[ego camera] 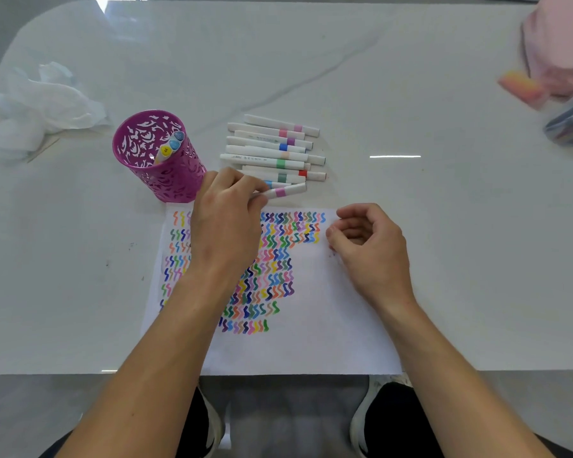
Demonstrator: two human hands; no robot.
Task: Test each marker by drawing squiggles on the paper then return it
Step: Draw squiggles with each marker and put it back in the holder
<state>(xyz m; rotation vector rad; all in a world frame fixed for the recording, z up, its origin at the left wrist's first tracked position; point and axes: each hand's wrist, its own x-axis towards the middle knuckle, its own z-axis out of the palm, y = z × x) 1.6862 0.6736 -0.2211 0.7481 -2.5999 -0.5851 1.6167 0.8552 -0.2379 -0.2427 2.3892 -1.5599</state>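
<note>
Two hands are shown over a squiggle-filled paper [311,342] at the front edge of the counter [411,94]. A lilac-banded marker [283,192] is pinched in the grip of the left hand [225,223] at the near end of the marker row [265,148]; whether it is capped cannot quite be told. The right hand [371,256] is loosely curled, nothing held. Neighbouring markers could be nudged and rolled if the pinch is dragged sideways.
</note>
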